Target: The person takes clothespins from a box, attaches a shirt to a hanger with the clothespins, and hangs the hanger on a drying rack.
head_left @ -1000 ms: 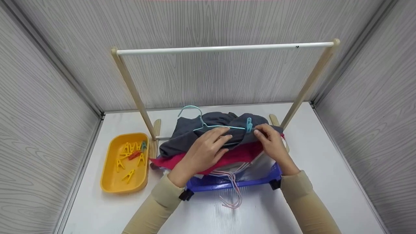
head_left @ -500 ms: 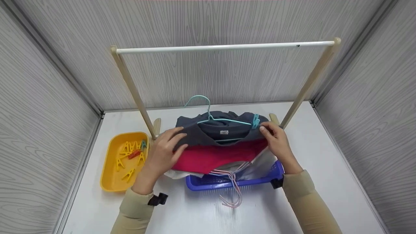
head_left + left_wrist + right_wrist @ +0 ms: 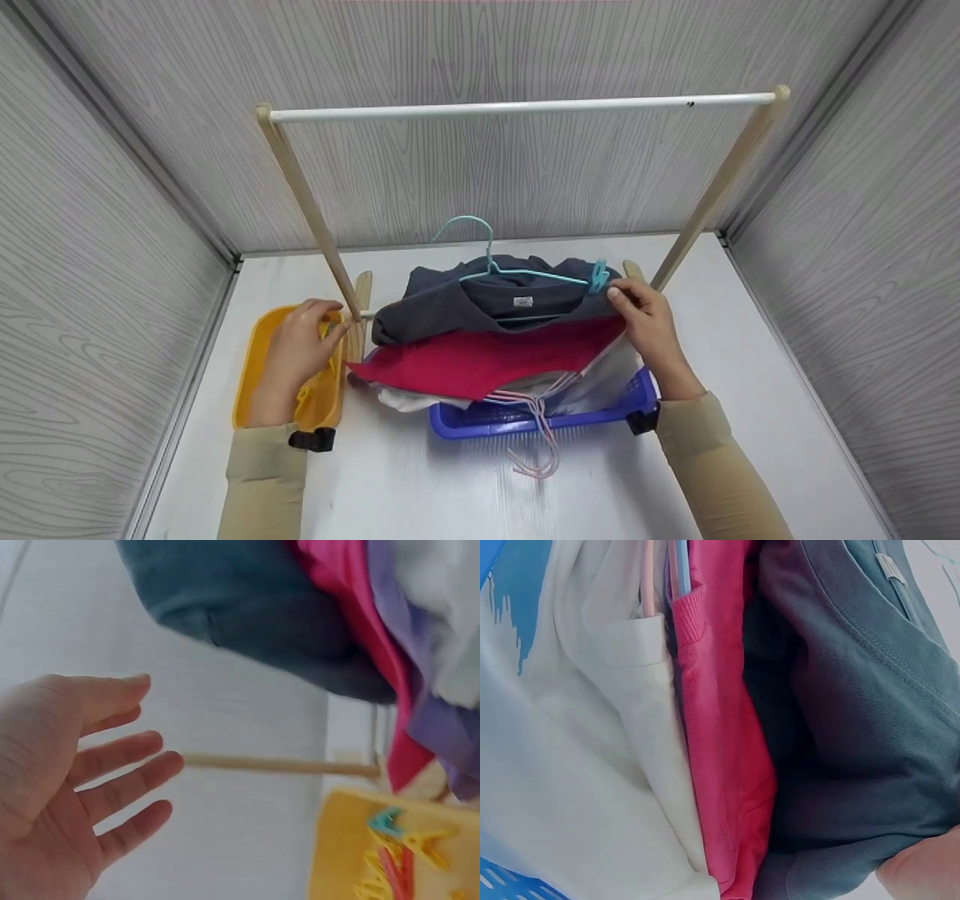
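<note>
1. Overall, a white desk [image 3: 750,367] carries everything; take twelve o'clock as its far side, with the dark gray shirt [image 3: 431,315] at the dial's centre.
2. A rack [image 3: 525,107] with wooden legs stands on it, its white crossbar toward twelve o'clock, beyond the shirt.
3. The shirt itself lies over other clothes, neck opening facing six o'clock.
4. Just below it, a red garment [image 3: 487,367] spreads toward six o'clock, with a white garment [image 3: 630,765] beside it.
5. These clothes lie over a blue basket [image 3: 491,430], its near rim showing at about six o'clock.
6. At eight o'clock sits a yellow tray [image 3: 257,360].
7. Of the hands, the left hand [image 3: 298,352] appears over that tray in the head view, fingers loosely apart, holding nothing. At three o'clock the right hand [image 3: 652,322] pinches the shirt between thumb and fingers.
8. A turquoise hanger [image 3: 492,267] sits at the shirt's neck, hook toward twelve; pink hangers [image 3: 538,412] hang hooks toward six.
9. Just beside the pinching fingertips, a turquoise clip [image 3: 598,277] stands at the hanger's three-o'clock end.
10. Inside the tray lie yellow pegs [image 3: 427,847], something red [image 3: 391,874] and one teal peg [image 3: 386,821].
</note>
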A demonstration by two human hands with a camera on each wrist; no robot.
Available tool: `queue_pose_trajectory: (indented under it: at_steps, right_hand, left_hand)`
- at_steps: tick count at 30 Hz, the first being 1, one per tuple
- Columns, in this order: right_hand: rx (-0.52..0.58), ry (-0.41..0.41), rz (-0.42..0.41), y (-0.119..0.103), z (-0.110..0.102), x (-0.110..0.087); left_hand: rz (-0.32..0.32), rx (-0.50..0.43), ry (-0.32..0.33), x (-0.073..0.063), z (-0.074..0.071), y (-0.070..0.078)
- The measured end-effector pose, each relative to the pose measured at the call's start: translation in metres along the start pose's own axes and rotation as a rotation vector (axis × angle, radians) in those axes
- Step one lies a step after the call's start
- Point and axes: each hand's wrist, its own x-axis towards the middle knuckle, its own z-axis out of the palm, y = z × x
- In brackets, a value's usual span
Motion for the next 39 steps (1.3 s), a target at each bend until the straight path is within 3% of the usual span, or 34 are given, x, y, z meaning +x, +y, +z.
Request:
queue_pose_trajectory:
  at_steps: [6,13,16,20,24,31,34,39]
  right_hand:
    - [0.045,0.020,0.009,-0.021,-0.003,-0.004]
    - [0.137,0.052,0.008,0.010,-0.010,0.006]
    - [0.138,0.061,0.006,0.015,-0.011,0.006]
    - [0.135,0.059,-0.004,0.016,-0.010,0.005]
    - [0.144,0.043,-0.013,0.019,-0.010,0.004]
    - [0.159,0.040,-0.006,0.021,-0.010,0.003]
    - [0.148,0.043,0.001,0.021,-0.010,0.004]
    - [0.152,0.048,0.016,0.020,-0.009,0.004]
  left_hand:
    - [-0.214,-0.051,-0.182,-0.001,0.000,-0.036]
    - [-0.339,-0.025,-0.298,0.003,0.007,-0.062]
    - [-0.413,-0.022,-0.390,0.008,0.013,-0.069]
    - [-0.459,-0.005,-0.491,0.013,0.021,-0.076]
    - [-0.482,-0.005,-0.524,0.013,0.025,-0.083]
    - [-0.612,-0.143,-0.577,0.005,0.024,-0.084]
    - [-0.622,-0.161,-0.582,0.003,0.025,-0.084]
    - [-0.485,-0.004,-0.556,0.005,0.029,-0.091]
